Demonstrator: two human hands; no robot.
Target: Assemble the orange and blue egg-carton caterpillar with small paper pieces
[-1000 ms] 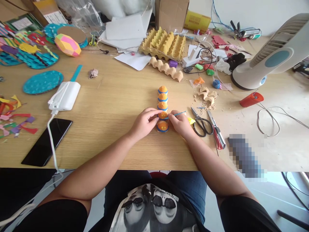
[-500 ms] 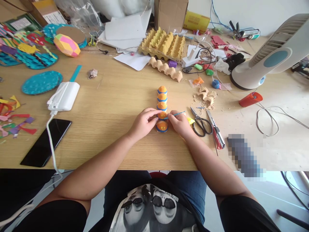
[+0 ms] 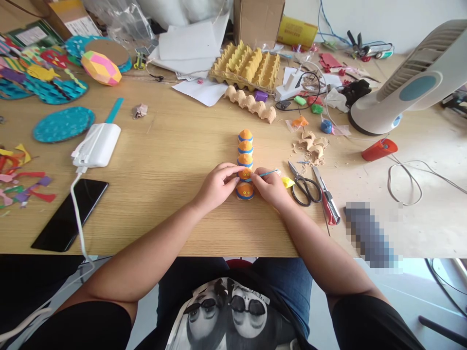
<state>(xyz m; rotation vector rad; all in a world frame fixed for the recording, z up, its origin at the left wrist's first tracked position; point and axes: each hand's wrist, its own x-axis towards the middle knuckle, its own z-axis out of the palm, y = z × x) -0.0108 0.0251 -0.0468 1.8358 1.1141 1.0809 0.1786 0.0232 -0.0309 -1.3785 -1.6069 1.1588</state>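
Observation:
A strip of egg-carton cups [image 3: 245, 159], orange on top with blue bands, stands on the table in a line running away from me. The nearest cup carries a small yellow-eyed face, and the second shows yellow eyes too. My left hand [image 3: 219, 185] grips the second cup from the left, thumb and forefinger against its side. From the other side my right hand [image 3: 272, 187] pinches a thin blue stick [image 3: 269, 172], its fingertips right at the same cup. The stick's working end is hidden by the fingers.
Right of my hand lie a yellow scrap [image 3: 288, 182], black scissors [image 3: 306, 187] and a red utility knife [image 3: 328, 201]. Carton scraps [image 3: 314, 146] and a white fan [image 3: 401, 82] are farther back. To the left are a phone [image 3: 69, 214] and white power bank [image 3: 98, 146].
My right hand has shifted very slightly, and the blue stick has moved a little left and down with it. My left hand stays on the strip.

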